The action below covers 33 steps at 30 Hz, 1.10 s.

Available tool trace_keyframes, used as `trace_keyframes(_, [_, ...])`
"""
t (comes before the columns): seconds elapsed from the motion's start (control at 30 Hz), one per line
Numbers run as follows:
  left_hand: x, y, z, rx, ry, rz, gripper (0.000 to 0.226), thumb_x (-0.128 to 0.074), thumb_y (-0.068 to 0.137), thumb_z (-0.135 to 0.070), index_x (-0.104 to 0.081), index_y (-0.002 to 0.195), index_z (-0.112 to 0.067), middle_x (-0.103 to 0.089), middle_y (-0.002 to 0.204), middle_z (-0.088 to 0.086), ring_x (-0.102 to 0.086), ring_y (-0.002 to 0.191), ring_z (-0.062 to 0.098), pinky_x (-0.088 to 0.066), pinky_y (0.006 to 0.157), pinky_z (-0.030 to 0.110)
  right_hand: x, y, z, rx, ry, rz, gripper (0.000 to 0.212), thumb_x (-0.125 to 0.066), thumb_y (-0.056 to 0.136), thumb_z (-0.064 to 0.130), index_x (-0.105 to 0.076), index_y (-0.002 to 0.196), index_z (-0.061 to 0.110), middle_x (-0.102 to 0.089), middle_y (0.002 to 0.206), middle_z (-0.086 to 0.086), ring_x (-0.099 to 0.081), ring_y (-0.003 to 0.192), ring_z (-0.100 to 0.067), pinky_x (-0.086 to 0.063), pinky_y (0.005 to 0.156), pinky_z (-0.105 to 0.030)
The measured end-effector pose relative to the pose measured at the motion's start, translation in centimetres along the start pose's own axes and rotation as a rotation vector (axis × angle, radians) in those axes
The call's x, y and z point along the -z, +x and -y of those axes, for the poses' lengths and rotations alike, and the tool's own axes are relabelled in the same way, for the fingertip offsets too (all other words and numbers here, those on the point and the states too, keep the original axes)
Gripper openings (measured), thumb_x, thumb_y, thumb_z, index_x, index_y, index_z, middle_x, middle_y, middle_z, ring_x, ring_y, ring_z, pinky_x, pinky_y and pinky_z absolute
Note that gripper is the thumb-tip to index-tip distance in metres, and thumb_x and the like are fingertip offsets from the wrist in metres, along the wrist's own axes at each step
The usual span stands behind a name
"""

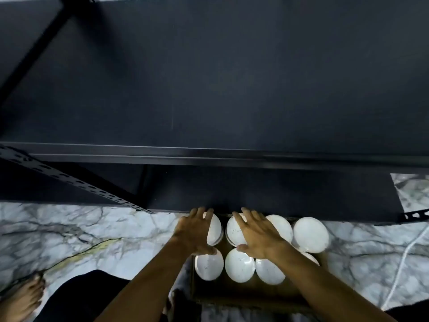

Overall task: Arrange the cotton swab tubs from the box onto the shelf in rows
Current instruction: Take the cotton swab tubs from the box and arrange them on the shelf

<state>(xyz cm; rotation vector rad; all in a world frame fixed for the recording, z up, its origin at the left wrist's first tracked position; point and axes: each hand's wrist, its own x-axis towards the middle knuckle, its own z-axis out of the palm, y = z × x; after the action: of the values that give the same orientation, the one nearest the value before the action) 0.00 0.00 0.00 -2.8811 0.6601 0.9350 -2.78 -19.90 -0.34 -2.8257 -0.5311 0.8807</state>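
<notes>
Both hands' grips, left [196,231] and right [257,233], spread over unlabelled tubs [239,264].

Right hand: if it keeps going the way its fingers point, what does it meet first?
Probably the front edge of the black metal lower shelf just beyond the fingertips of the right hand, which lies over a round white tub lid; depth is unclear.

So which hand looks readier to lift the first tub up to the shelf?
Probably the right hand: its fingers and thumb span one white tub in the box. The left hand only rests over the edge of its tub. The dark shelf above holds none yet.
</notes>
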Motion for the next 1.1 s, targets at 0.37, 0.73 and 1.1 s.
trace_keyframes(0.37, [-3.7,1.9,-0.8,0.120,-0.067,-0.070,0.110,-0.074,0.073,-0.050,-0.006,0.150,-0.012,-0.020,0.152,0.011,-0.025,0.135,0.032,-0.041,0.104,0.044,-3.0,2.7,0.8,-0.061,-0.153,-0.033,0.099,-0.071,0.077,0.036,-0.005,0.148,0.016,-0.013,0.152,-0.018,-0.019,0.136,-0.036,-0.029,0.110,-0.045])
trace_keyframes(0.73, [2.2,-3.3,-0.4,0.103,-0.087,-0.180,0.106,-0.074,0.067,-0.051,-0.014,0.148,-0.017,-0.032,0.142,0.005,-0.031,0.128,0.028,-0.045,0.096,0.039,3.7,-2.2,2.6,0.049,-0.055,-0.188,0.100,-0.071,0.070,0.042,-0.013,0.146,0.015,-0.022,0.148,-0.008,-0.025,0.130,-0.027,-0.030,0.105,-0.038])
trace_keyframes(1.1, [15.4,-19.1,-1.4,0.092,-0.073,-0.465,0.107,-0.065,0.059,-0.067,-0.016,0.145,-0.028,-0.032,0.146,-0.009,-0.036,0.125,0.017,-0.046,0.091,0.037,16.2,-15.0,7.2,0.162,-0.054,-0.451,0.100,-0.056,0.063,0.061,-0.013,0.146,0.026,-0.022,0.140,0.006,-0.021,0.126,-0.014,-0.022,0.106,-0.027])
